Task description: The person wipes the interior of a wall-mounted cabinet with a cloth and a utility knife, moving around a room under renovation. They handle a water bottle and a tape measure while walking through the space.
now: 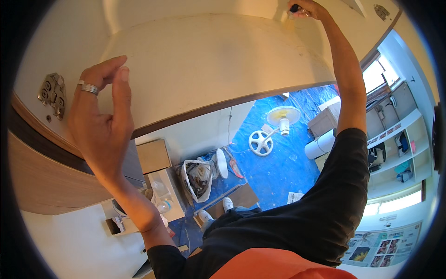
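I look into a pale cabinet compartment, with its shelf board [223, 52] edged in dark brown. My left hand [104, 104] is raised near the left side panel, thumb and index finger a little apart and nothing visible between them. Two rings [89, 88] are on one of its fingers. Beside it, a metal hinge [53, 96] is fixed to the panel. My right hand [308, 9] reaches into the far right corner, gripping a small black-ended tool [295, 8]. Something yellowish and bristle-like shows under that hand; its exact kind is unclear.
Another hinge [382, 12] sits on the right panel. Below, my shoes [228, 204] stand on a brown board [244, 195]. A white pedestal fan [284, 117] rests on blue sheeting [278, 171]. An open bag [197, 181], a cardboard box [153, 156] and white shelving [421, 153] surround me.
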Motion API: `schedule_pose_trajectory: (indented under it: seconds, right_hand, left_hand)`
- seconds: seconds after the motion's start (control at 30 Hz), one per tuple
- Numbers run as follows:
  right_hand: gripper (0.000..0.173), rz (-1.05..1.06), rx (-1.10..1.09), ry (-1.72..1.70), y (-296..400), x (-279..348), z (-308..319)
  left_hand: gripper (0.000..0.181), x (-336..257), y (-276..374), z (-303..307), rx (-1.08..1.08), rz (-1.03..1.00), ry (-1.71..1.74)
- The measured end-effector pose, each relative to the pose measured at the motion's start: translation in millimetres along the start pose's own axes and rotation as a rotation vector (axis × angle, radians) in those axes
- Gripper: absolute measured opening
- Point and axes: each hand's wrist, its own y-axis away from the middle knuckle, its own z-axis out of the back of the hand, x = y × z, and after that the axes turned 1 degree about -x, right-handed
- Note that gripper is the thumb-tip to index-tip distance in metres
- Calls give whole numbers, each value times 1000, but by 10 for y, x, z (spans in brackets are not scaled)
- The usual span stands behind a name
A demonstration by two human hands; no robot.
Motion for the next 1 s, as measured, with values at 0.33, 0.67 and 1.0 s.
schedule_pose_trajectory:
  seconds: [0.33,0.67,1.0]
  right_hand:
    - [48,118,99,106,562,-870,207]
    - [49,255,-207,0,1417,-1070,479]
    - [59,233,-29,429,2121,-1148,1086]
  left_hand:
    - [15,-4,2,28,-1,61,7]
    - [17,43,30,12,-26,89,19]
    - [20,109,65,6,5,155,6]
